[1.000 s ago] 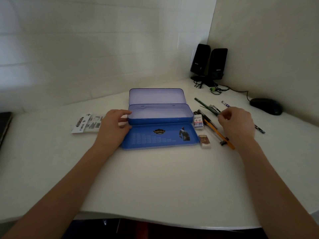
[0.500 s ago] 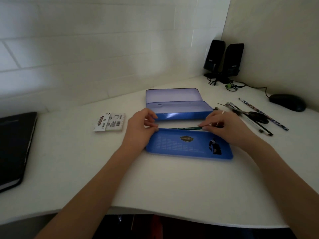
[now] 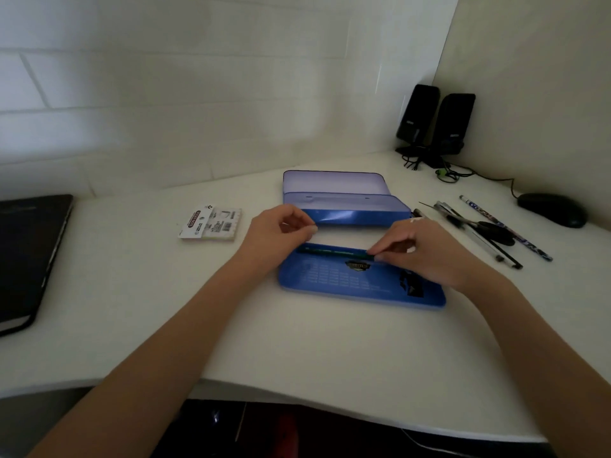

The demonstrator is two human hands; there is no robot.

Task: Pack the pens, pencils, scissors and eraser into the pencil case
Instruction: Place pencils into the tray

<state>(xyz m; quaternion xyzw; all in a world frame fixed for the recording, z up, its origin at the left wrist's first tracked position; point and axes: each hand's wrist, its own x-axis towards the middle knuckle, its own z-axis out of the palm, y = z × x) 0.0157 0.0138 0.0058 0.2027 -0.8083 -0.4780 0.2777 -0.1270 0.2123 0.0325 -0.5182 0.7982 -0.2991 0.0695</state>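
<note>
**Q:** Across the centre of the frame, how did the green pencil (image 3: 337, 252) lie against your fingers?

**A:** Its long axis ran left to right, along the back edge of the near blue panel of the pencil case (image 3: 360, 282). I pinched its right end with my right hand (image 3: 426, 252), fingertips curled round it. The shaft ran away leftward from that pinch, toward my left hand (image 3: 274, 239).

**Q:** And the left hand?

**A:** Its fingers were curled at the left end of the case's middle tray. I could not tell whether they gripped the tray edge or only rested there; they held no pencil. The pencil's free end lay just beside and below them.

**Q:** Which hand was nearer to the remaining items?

**A:** The right. The scissors (image 3: 492, 231), the pens (image 3: 476, 236) and a patterned pencil (image 3: 506, 233) lay right of centre, beyond my right wrist, long axes slanting from upper left to lower right. No eraser was visible to me.

**Q:** Judgement on the next move?

**A:** The pencil was already parallel to the case, so I judged it needed only lowering and letting go, no turning. Packing looked barely begun.
</note>
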